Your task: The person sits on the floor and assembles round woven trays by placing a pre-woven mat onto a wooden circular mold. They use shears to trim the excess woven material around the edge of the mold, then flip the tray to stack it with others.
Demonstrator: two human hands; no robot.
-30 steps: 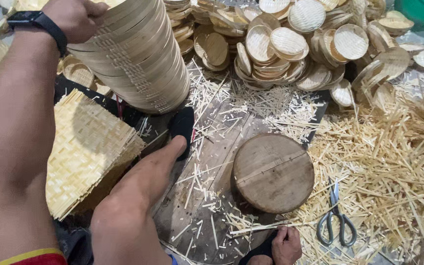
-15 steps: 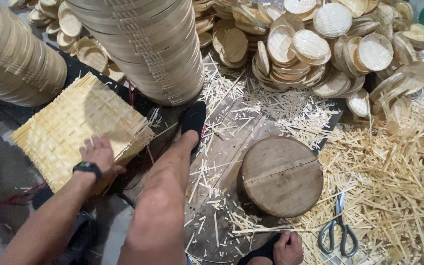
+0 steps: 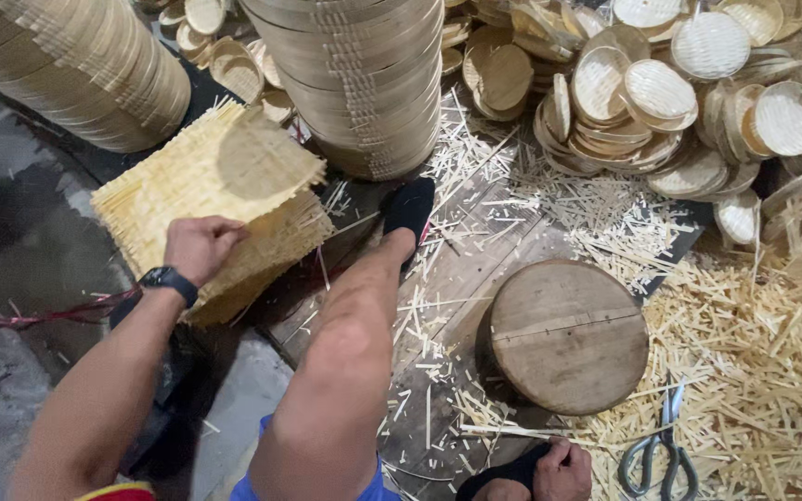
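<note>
You work on a grey concrete floor (image 3: 11,278) under even light, with dark wooden boards (image 3: 475,250) laid across its centre.

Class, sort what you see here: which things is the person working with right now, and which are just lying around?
In use:
left hand
stack of woven bamboo mats

Lying about:
round wooden block
scissors
stacked bamboo rings
woven round lids
bamboo offcuts
</note>
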